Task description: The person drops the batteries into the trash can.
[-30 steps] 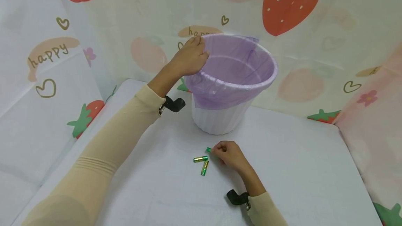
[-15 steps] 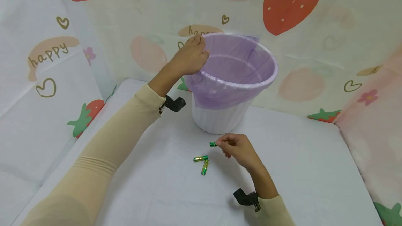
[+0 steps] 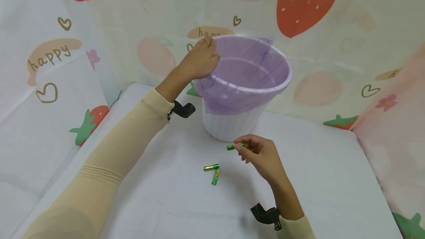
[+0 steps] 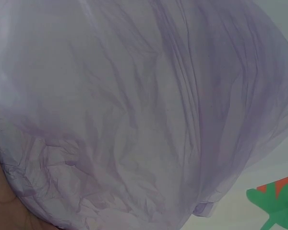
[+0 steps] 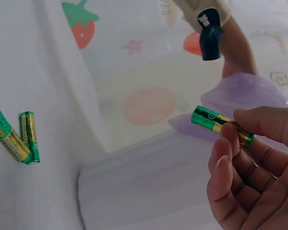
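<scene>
A white trash can [image 3: 229, 124] stands upright at the back of the table, lined with a purple plastic bag [image 3: 232, 100] folded over its rim. My left hand [image 3: 200, 60] grips the rim and bag on the left side; in the left wrist view the crinkled bag fills most of the picture. In front of the can, my right hand [image 3: 262, 154] pinches a green and gold battery [image 5: 216, 122] between thumb and fingers, raised above the table. Two more batteries of the same kind, one lying crosswise [image 3: 211, 167] and one lengthwise [image 3: 216, 177], rest on the table, their ends close together.
White cloth covers the table [image 3: 315, 176]. Behind it hangs a curtain [image 3: 318, 54] printed with strawberries and hearts, with more printed cloth on both sides. Black wrist cameras [image 3: 265, 215] sit on both forearms.
My right hand has lifted the battery off the table and carried it up and to the right, toward the can's base. The left hand keeps its grip on the rim.
</scene>
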A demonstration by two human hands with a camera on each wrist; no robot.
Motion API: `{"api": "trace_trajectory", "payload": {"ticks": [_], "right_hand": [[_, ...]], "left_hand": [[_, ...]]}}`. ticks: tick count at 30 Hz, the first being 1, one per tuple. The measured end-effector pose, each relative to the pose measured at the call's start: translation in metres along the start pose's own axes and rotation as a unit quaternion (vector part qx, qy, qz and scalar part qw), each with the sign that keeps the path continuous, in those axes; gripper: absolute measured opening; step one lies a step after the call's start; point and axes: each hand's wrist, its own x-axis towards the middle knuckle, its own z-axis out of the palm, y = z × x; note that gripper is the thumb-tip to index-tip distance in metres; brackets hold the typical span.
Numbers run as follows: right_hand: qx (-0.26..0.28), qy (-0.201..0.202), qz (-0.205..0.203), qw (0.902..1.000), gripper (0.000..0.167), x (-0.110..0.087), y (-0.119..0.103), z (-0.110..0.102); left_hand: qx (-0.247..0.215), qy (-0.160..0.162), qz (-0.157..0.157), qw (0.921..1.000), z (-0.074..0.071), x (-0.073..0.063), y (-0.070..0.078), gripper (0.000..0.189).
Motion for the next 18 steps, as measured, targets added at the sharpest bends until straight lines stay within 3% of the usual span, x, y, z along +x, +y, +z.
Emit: {"api": "trace_trajectory", "payload": {"ticks": [8,18], "right_hand": [[-0.014,0.039,-0.037,0.9984,0.017,-0.007,-0.014,-0.006],[-0.02,0.095,-0.092,0.9911,0.02,-0.01,-0.031,-0.016]], "left_hand": [[-0.014,0.002,-0.01,0.9998,0.0,-0.004,0.0,0.064],[0.004,0.006,0.001,1.0,0.0,-0.001,0.001,0.063]]}}
